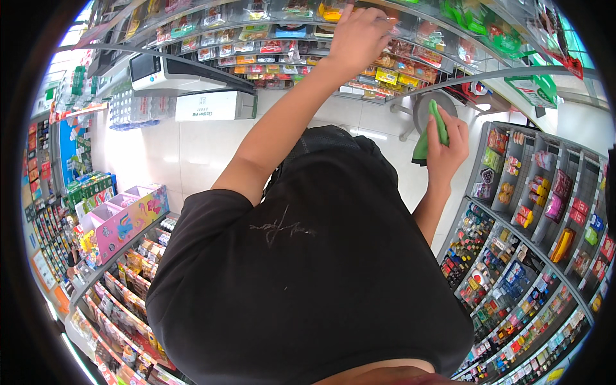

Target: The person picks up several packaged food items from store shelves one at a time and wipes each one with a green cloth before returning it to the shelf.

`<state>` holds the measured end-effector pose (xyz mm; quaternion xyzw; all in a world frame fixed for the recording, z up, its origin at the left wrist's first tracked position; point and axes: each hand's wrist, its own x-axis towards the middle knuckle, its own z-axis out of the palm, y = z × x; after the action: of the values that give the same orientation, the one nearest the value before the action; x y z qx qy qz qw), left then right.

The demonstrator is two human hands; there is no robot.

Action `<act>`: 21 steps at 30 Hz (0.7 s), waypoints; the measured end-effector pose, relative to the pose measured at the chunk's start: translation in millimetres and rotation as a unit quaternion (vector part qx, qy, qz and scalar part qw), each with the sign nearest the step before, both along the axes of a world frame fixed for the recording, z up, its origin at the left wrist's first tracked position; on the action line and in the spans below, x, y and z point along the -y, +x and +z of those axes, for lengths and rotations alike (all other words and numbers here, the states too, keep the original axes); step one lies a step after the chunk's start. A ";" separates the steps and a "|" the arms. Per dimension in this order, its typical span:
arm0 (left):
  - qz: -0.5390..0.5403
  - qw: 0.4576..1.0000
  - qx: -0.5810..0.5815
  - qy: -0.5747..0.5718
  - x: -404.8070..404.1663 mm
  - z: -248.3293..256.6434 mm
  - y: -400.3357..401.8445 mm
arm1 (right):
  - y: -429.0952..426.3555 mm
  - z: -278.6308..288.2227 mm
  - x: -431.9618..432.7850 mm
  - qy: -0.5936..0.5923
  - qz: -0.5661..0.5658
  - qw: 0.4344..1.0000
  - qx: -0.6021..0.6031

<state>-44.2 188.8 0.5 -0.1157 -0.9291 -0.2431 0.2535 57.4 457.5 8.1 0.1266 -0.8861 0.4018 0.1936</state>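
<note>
My left hand [358, 39] reaches to an upper tier of a shelf with packaged snacks. Its fingers are bent among clear bins and packets, close to a yellow packet [331, 11]; whether they grip anything cannot be told. Lower down on the right, my right hand [447, 139] holds a folded green cloth [423, 144] between thumb and fingers, in front of a round grey stool seat [435, 113]. Below my left hand, the tiers [288, 50] carry many small colourful food packs.
At the left stand a white scale with a screen [159, 72], a white carton [207, 107] and wrapped bottles [139, 108]. A pink display box [125, 221] tops the lower-left shelves. Stocked shelving [524, 231] lines the right side.
</note>
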 end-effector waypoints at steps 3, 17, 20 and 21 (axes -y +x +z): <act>-0.017 0.996 -0.071 0.046 4.5 -10.2 -3.5 | 0.8 3.0 -3.6 -0.008 -0.003 1.000 -0.008; -0.152 0.898 0.131 0.392 11.0 -3.6 120.0 | 2.5 -2.5 28.3 -0.264 -0.048 0.963 0.025; -0.185 0.832 0.173 0.494 -0.2 0.6 141.4 | -1.3 2.5 45.6 -0.242 0.014 0.970 -0.020; -0.191 0.821 0.170 0.510 -3.1 4.3 148.5 | -1.1 7.3 52.8 -0.219 0.046 0.975 0.001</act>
<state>104.4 191.9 4.8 -0.1014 -0.6603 -0.7414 0.0627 56.3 404.7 15.4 0.1218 -0.7701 0.5944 0.1970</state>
